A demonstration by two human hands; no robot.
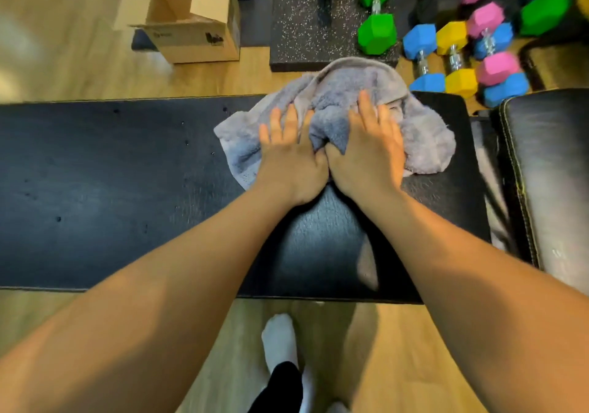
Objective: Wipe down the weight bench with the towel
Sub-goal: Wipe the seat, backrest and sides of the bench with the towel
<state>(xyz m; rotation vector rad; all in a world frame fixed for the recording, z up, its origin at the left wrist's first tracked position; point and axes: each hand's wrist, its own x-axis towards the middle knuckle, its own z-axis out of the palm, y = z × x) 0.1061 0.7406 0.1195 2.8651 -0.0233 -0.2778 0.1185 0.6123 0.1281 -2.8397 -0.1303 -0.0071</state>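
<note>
Long black bench (95, 189) spanning nine to three. Grey towel (424, 144) bunched at one o'clock, overhanging the far edge. Left hand (288, 160) and right hand (366, 154) flat, fingers spread, thumbs touching, pressing down, likely for even wiping pressure.

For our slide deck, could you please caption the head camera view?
Both hands, left and right, press a grey towel flat onto the black weight bench.

open cardboard box (191, 26) far left, coloured dumbbells (459, 49) far right, speckled mat (299, 30) btwn.
</note>
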